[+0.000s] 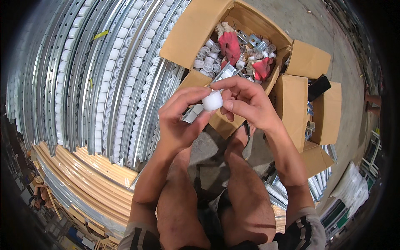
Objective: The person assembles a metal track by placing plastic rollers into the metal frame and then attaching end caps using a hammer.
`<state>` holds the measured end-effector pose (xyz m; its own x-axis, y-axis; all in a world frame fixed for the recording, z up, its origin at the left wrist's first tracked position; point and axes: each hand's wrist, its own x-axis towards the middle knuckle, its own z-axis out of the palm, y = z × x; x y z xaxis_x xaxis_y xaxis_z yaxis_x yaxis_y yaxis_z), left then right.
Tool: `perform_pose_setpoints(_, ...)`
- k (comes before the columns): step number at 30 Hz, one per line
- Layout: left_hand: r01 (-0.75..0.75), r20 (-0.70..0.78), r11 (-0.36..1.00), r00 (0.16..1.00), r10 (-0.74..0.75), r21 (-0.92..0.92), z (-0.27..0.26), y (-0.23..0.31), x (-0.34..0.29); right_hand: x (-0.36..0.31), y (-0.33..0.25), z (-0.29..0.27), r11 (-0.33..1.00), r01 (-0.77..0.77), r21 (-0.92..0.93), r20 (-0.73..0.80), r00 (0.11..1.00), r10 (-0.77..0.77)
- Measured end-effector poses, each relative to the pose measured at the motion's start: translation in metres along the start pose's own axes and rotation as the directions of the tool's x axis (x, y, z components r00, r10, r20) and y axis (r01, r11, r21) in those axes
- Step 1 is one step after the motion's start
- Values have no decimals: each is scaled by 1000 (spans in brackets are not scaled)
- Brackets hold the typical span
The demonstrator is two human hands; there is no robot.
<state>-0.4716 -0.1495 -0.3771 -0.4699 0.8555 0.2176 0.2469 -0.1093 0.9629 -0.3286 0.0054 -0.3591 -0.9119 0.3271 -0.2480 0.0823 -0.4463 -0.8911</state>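
Observation:
A white plastic roller (213, 101) is held up between both hands in the middle of the view. My left hand (179, 118) is closed, its thumb and fingers pressing the roller's left side. A short grey metal-looking piece (192, 113) shows by the left palm; whether the palm grips it, I cannot tell. My right hand (250, 102) pinches at the roller's right edge with bent fingers. Just beyond the hands, an open cardboard box (193, 31) contains several white rollers (208, 58), metal brackets (254, 40) and red-and-white work gloves (229, 43).
Metal roller tracks (110, 79) with rows of white wheels lie on the left. Below them are tan pipes (83, 175). To the right stands another open cardboard box (291, 112), with a black flat object (319, 88) on its edge. Clear plastic wrapping (352, 187) lies farther right.

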Motion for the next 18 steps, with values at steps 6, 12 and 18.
perform_pose_setpoints(6, -90, 49, 996, 995, 88, 22, -4, 5, 3, -1, 2, -6, 998, -16, 60, 81, 997, 11)
perform_pose_setpoints(12, -148, 37, 985, 989, 145, 92, -3, 10, 4, 0, 5, -6, 1000, -1, -5, 116, 993, 2)
perform_pose_setpoints(18, -152, -7, 983, 988, 154, 106, 0, 9, 1, -2, -7, -5, 994, 26, -108, 140, 990, -11)
